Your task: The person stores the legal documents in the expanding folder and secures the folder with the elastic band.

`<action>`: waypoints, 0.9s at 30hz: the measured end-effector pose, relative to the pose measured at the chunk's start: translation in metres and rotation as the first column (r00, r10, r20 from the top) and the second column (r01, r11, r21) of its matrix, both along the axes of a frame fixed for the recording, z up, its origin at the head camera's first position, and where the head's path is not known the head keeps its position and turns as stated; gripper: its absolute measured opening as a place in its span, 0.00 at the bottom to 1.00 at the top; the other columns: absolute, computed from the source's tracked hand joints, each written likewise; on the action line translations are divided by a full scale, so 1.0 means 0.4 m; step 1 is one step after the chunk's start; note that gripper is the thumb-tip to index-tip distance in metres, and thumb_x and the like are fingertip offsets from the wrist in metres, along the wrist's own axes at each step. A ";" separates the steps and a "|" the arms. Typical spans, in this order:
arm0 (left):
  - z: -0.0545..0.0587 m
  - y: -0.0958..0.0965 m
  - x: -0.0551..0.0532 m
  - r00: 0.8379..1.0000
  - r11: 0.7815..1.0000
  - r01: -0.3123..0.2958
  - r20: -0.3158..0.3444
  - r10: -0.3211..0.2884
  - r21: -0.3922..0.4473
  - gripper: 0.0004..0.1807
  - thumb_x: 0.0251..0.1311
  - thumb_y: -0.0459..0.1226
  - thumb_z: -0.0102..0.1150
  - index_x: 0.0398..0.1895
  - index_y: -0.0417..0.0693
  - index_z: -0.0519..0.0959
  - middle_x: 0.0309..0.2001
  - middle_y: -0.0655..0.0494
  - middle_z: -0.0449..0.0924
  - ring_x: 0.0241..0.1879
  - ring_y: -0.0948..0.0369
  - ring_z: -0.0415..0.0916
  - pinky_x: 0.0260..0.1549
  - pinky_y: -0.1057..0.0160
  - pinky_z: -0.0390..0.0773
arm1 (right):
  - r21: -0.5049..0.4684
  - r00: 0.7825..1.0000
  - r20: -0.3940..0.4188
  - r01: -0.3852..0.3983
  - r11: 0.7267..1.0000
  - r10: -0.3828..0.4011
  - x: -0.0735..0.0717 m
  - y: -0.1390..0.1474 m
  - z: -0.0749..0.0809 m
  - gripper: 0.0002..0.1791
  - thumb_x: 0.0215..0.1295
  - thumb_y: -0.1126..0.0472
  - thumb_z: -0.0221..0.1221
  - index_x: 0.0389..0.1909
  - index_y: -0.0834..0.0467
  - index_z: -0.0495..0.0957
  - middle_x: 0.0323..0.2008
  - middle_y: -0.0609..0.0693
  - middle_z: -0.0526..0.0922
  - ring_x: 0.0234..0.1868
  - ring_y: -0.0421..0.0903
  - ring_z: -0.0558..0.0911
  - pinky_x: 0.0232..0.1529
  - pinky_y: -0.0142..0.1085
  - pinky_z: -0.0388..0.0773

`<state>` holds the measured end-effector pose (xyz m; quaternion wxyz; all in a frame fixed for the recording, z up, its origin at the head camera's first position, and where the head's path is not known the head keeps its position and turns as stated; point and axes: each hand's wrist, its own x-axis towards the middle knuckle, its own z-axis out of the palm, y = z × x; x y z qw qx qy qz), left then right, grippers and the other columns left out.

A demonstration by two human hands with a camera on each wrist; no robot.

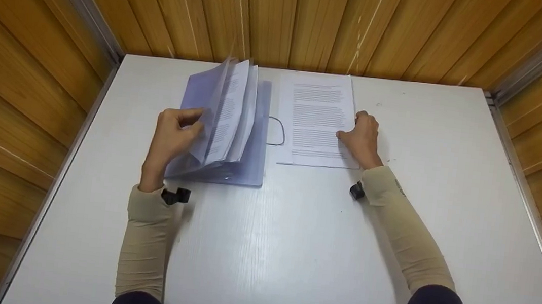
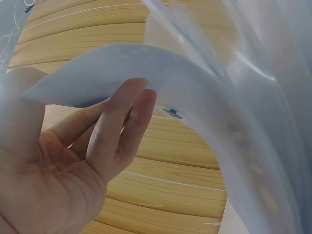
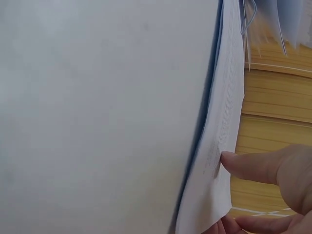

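Note:
My left hand (image 1: 174, 133) pinches a clear plastic sleeve (image 1: 208, 127) of a bluish translucent folder (image 1: 260, 135). In the left wrist view the bent sheet (image 2: 131, 63) runs between the thumb and the fingers (image 2: 131, 95). More sleeves with printed pages (image 1: 228, 111) stand fanned upright beside it. On the right, a stack of printed paper (image 1: 318, 121) lies flat on the table. My right hand (image 1: 364, 139) grips its right edge, thumb (image 3: 248, 165) on the top page and fingers at the side. A thin blue layer (image 3: 202, 117) shows along the stack's edge in the right wrist view.
A thin dark loop (image 1: 283, 132) sticks out between the folder and the stack. The white table (image 1: 259, 252) meets wood-panelled walls (image 1: 316, 19) at the back and both sides, with metal rails (image 1: 89, 4) at the corners.

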<state>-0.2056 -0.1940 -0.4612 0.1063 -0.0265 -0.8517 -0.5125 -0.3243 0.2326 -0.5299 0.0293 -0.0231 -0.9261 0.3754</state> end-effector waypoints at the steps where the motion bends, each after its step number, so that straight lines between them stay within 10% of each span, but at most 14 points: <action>1: -0.001 0.000 0.001 1.000 1.000 0.001 -0.001 -0.001 0.002 0.20 0.65 0.29 0.57 0.59 0.32 0.85 0.58 0.37 0.87 0.56 0.44 0.87 0.55 0.45 0.84 | 0.002 1.000 0.006 0.000 1.000 0.000 0.000 0.000 0.000 0.38 0.58 0.70 0.71 0.67 0.79 0.68 0.56 0.71 0.76 0.55 0.62 0.73 0.61 0.56 0.74; 8: -0.004 0.000 0.000 1.000 1.000 0.004 0.003 -0.004 0.003 0.20 0.65 0.29 0.58 0.59 0.33 0.85 0.58 0.37 0.87 0.55 0.44 0.87 0.56 0.47 0.84 | -0.029 0.997 0.082 -0.002 1.000 0.004 -0.007 0.014 0.000 0.42 0.61 0.67 0.71 0.73 0.76 0.64 0.61 0.71 0.75 0.60 0.62 0.76 0.66 0.55 0.74; 17: 0.001 0.000 -0.002 1.000 1.000 -0.010 0.002 0.010 0.007 0.19 0.64 0.28 0.56 0.56 0.35 0.87 0.55 0.39 0.88 0.54 0.47 0.87 0.45 0.73 0.78 | -0.134 0.994 0.105 0.052 0.990 -0.038 -0.017 0.050 0.006 0.26 0.71 0.63 0.62 0.65 0.71 0.75 0.58 0.68 0.81 0.58 0.58 0.81 0.60 0.47 0.78; 27: -0.002 0.001 0.000 1.000 1.000 -0.013 0.009 0.013 0.013 0.19 0.66 0.30 0.58 0.58 0.36 0.86 0.56 0.41 0.89 0.53 0.50 0.87 0.53 0.54 0.82 | -0.138 0.986 0.152 0.094 0.986 -0.073 -0.028 0.072 0.003 0.18 0.71 0.65 0.59 0.58 0.68 0.82 0.52 0.62 0.84 0.49 0.48 0.81 0.43 0.30 0.75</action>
